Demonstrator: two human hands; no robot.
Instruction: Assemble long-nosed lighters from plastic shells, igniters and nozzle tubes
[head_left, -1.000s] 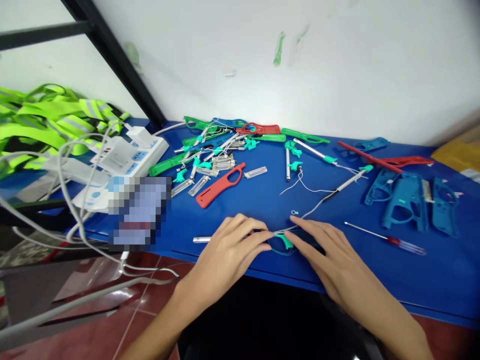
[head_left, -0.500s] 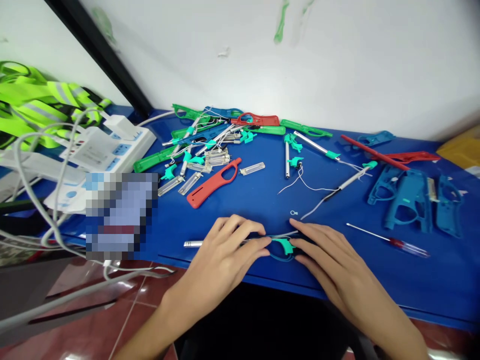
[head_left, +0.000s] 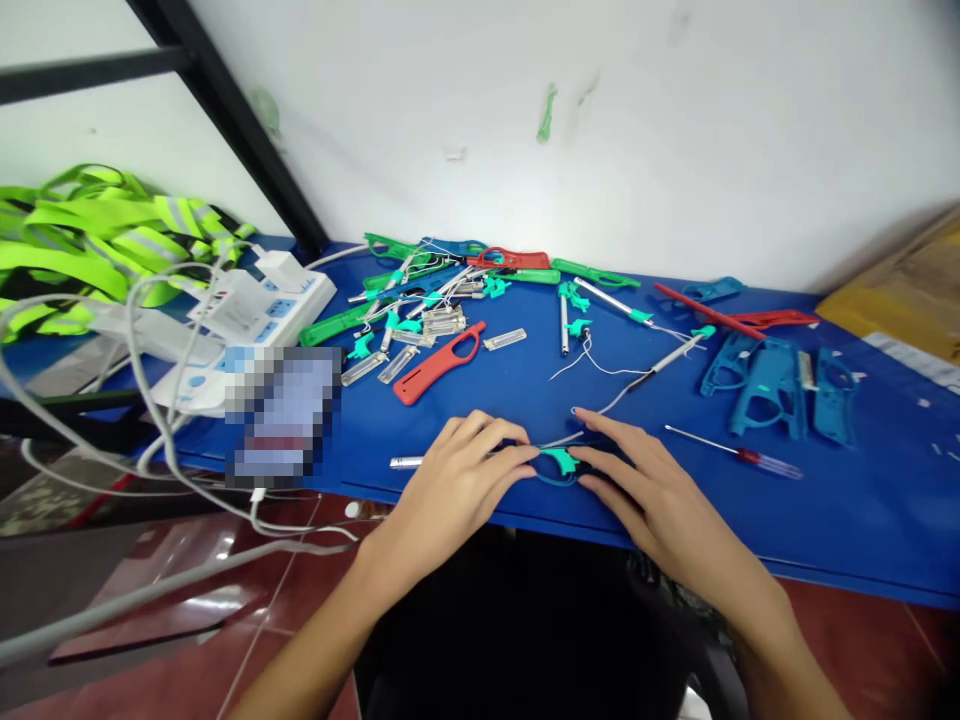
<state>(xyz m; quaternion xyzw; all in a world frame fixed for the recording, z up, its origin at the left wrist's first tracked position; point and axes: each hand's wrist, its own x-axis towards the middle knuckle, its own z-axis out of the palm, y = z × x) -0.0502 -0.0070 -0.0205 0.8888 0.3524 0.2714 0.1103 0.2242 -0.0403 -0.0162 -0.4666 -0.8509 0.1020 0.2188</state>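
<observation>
In the head view, taking the red casing as landmark: a blue casing with a teal trigger sits nearer the counter edge and to its right, between both hands. Left hand pinches it by the loop; metal tube pokes out past that hand, in front of the red casing. Right hand has fingertips at the trigger end; can't tell how firmly it grips. Two-ended hold probably steadies loose parts. Screwdriver lies well right of the red casing, seemingly within reach; clear tanks lie just left, apparently grouped by kind.
</observation>
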